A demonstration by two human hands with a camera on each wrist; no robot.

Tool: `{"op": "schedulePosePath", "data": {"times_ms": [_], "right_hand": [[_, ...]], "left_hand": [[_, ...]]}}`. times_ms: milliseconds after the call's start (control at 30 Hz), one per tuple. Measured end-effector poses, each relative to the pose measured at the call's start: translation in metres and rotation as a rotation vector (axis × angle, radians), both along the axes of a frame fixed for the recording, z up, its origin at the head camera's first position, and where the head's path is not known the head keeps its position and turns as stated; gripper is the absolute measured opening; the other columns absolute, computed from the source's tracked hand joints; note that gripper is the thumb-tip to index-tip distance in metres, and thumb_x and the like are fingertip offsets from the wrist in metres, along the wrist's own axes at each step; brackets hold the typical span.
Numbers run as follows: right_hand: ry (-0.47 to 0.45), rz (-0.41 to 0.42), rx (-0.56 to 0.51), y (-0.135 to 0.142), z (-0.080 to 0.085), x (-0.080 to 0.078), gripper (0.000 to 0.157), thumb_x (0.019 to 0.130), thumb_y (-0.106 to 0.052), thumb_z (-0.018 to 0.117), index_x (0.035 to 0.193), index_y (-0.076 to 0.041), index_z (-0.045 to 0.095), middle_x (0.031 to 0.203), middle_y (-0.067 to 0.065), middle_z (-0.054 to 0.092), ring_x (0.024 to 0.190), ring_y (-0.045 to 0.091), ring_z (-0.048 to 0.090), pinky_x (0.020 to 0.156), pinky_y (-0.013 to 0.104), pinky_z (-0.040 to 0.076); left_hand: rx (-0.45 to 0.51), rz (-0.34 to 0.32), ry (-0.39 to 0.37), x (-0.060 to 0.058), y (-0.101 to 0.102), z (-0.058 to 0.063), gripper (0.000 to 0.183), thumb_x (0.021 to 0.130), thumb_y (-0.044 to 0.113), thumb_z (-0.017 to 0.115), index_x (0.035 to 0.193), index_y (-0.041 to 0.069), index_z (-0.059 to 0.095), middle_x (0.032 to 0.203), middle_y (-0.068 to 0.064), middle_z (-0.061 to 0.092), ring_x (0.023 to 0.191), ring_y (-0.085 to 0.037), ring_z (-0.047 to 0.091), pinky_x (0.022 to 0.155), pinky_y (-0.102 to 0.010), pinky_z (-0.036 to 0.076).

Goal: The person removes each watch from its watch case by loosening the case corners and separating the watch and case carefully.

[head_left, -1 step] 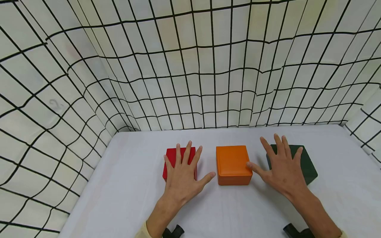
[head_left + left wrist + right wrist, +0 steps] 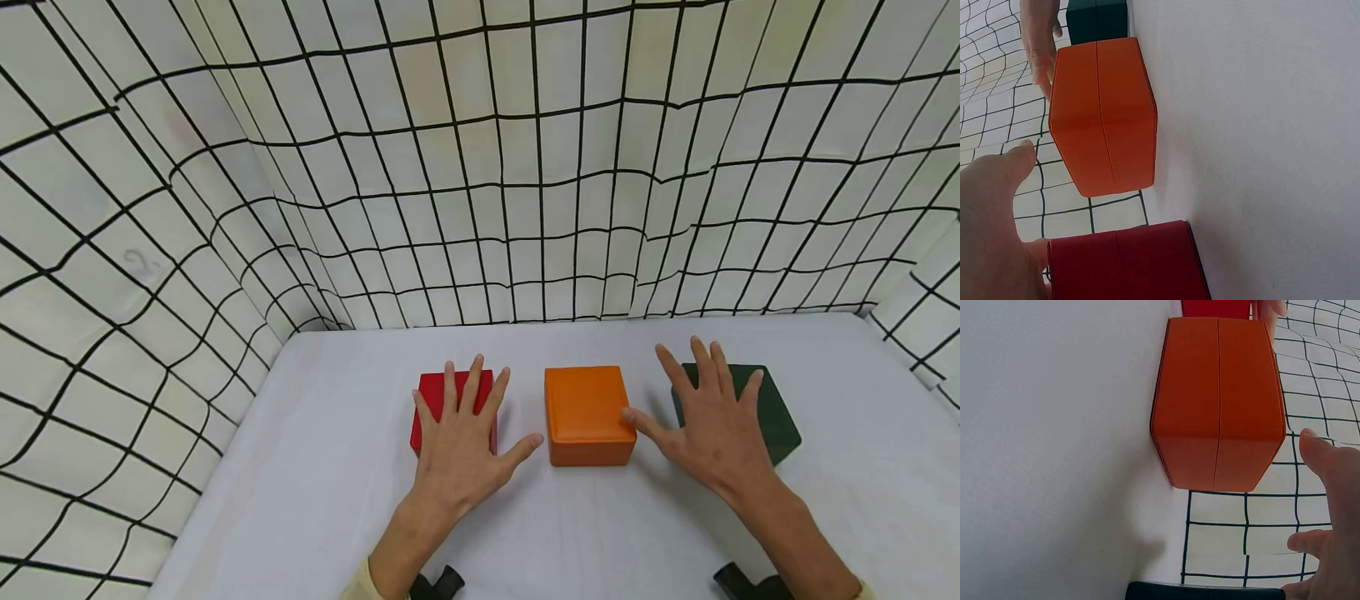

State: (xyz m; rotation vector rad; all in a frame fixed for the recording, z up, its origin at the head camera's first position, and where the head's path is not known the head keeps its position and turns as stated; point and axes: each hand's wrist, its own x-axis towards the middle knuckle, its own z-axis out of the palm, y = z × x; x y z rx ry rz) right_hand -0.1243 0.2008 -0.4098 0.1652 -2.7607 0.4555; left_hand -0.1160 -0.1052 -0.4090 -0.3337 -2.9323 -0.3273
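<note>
Three lidded boxes stand in a row on the white table: a red box on the left, an orange box in the middle and a dark green box on the right. My left hand is spread flat over the red box, fingers straight, covering much of its top. Spread in the same way, my right hand overlaps the green box, its thumb overlapping the orange box's right edge in the head view. From the left wrist, the orange box shows a seam around its side. Neither hand grips anything.
Behind the table rises a white wall with a black grid, continuing along the left and right sides. Black devices show under both wrists at the near edge of the head view.
</note>
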Motion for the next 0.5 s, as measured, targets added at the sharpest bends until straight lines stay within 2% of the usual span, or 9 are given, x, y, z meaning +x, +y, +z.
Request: {"op": "schedulePosePath", "data": {"times_ms": [267, 500], "right_hand": [[-0.014, 0.015, -0.006, -0.0038, 0.0012, 0.0005, 0.101, 0.084, -0.071, 0.071, 0.162, -0.018, 0.037, 0.167, 0.031, 0.028, 0.156, 0.053, 0.022, 0.114, 0.088, 0.005], [0.004, 0.056, -0.074, -0.0103, 0.0021, -0.0008, 0.092, 0.085, -0.061, 0.076, 0.157, -0.015, 0.044, 0.165, 0.028, 0.034, 0.156, 0.05, 0.025, 0.119, 0.084, 0.009]], "left_hand": [[0.012, 0.007, -0.011, -0.0005, -0.0023, -0.001, 0.093, 0.088, 0.08, 0.052, 0.165, 0.037, 0.024, 0.177, -0.001, 0.016, 0.164, -0.04, 0.007, 0.121, -0.082, 0.003], [0.059, -0.005, 0.052, -0.0025, -0.0067, -0.0022, 0.088, 0.09, 0.077, 0.053, 0.164, 0.034, 0.03, 0.175, -0.001, 0.026, 0.164, -0.035, 0.017, 0.125, -0.076, 0.008]]}}
